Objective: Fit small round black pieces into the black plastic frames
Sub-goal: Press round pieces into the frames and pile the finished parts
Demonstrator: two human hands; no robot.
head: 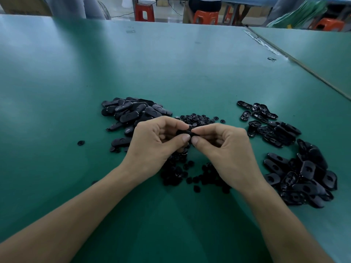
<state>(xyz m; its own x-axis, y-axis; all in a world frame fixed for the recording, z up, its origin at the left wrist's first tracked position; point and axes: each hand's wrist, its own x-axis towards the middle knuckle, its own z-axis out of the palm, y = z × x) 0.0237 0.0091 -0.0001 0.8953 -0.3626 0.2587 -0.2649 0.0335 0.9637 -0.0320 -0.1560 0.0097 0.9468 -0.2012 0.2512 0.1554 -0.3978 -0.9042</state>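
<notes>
My left hand [157, 143] and my right hand [226, 149] meet at the table's middle, both pinching one black plastic frame [187, 132] between thumbs and forefingers. Most of that frame is hidden by the fingers, and I cannot tell whether a round piece is in it. Small round black pieces [197, 118] lie scattered just beyond the hands, and more of these pieces [176, 173] lie under and before the wrists. A pile of black oval frames [129, 112] sits to the left.
The green table [171, 69] stretches far ahead. Another heap of black frames [303, 175] lies at the right, with more [262, 114] beyond it. A stray round piece [81, 142] lies at the left. Orange stools [206, 17] and seated people are past the far edge.
</notes>
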